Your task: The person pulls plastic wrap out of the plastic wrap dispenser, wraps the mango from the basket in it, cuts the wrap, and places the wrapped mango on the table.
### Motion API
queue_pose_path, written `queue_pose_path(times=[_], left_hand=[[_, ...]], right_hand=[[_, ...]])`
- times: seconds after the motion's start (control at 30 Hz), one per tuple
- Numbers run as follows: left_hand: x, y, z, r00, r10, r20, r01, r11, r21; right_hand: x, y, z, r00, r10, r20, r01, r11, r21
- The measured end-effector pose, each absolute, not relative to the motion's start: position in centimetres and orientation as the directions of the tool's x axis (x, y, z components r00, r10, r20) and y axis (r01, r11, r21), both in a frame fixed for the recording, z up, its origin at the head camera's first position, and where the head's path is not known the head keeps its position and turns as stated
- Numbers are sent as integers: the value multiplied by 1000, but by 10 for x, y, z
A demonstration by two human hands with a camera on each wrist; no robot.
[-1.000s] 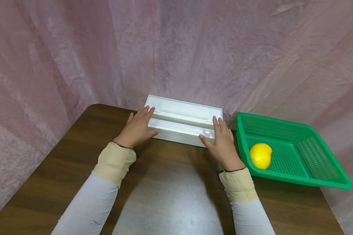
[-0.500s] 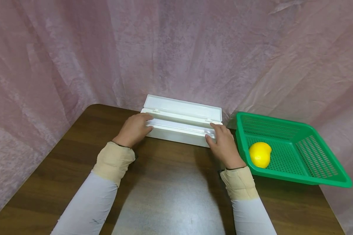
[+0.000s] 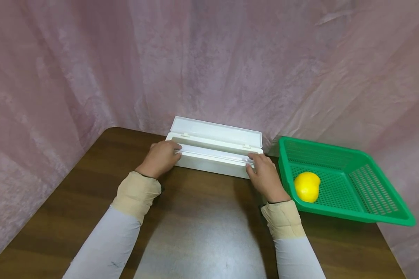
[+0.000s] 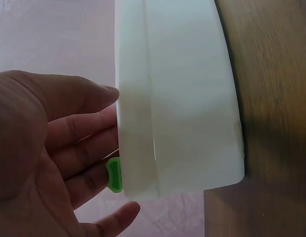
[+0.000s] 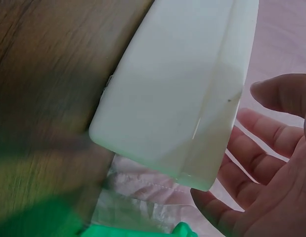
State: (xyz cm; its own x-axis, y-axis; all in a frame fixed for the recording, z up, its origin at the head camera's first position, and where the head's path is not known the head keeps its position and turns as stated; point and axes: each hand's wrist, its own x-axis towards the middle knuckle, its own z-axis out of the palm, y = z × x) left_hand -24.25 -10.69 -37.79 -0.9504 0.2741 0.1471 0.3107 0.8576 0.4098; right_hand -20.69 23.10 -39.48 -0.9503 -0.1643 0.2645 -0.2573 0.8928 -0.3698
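A long white plastic-wrap dispenser box (image 3: 213, 166) lies at the table's back edge with its lid (image 3: 216, 132) raised behind. A pale roll (image 3: 213, 152) stretches along the inside. My left hand (image 3: 160, 158) is over the box's left end, fingertips reaching past the front rim; in the left wrist view the thumb meets the rim by a small green piece (image 4: 114, 175). At the opposite end is my right hand (image 3: 265, 175), its thumb slightly off the rim and its fingers behind the box wall (image 5: 162, 103). Clear film between the fingers cannot be made out.
A green plastic basket (image 3: 349, 216) stands to the right, close to my right hand, with a yellow lemon-like fruit (image 3: 307, 187) inside. Pink curtain (image 3: 209, 58) hangs right behind the brown wooden table (image 3: 195, 217).
Both hands, earlier spread wide above the box, have come down to its ends, thumbs and fingers drawing closer together over the front rim. The box and fruit have stayed put.
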Motion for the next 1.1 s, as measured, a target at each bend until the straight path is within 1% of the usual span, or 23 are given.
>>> queue_pose_path(times=[0.27, 0.5, 0.9, 1.1], left_hand=[[-248, -107, -377, -950, 284, 132, 313, 844, 436], [-250, -106, -377, -954, 269, 129, 298, 821, 488], [-252, -114, -383, -948, 287, 140, 317, 800, 509], [-252, -115, -385, -952, 263, 155, 304, 782, 543]], right_hand=[[-211, 232, -395, -950, -156, 271, -247, 904, -348], [-211, 232, -395, -950, -142, 278, -241, 900, -363], [-212, 229, -399, -931, -155, 330, -278, 886, -371], [-210, 228, -398, -943, -134, 305, -256, 877, -406]])
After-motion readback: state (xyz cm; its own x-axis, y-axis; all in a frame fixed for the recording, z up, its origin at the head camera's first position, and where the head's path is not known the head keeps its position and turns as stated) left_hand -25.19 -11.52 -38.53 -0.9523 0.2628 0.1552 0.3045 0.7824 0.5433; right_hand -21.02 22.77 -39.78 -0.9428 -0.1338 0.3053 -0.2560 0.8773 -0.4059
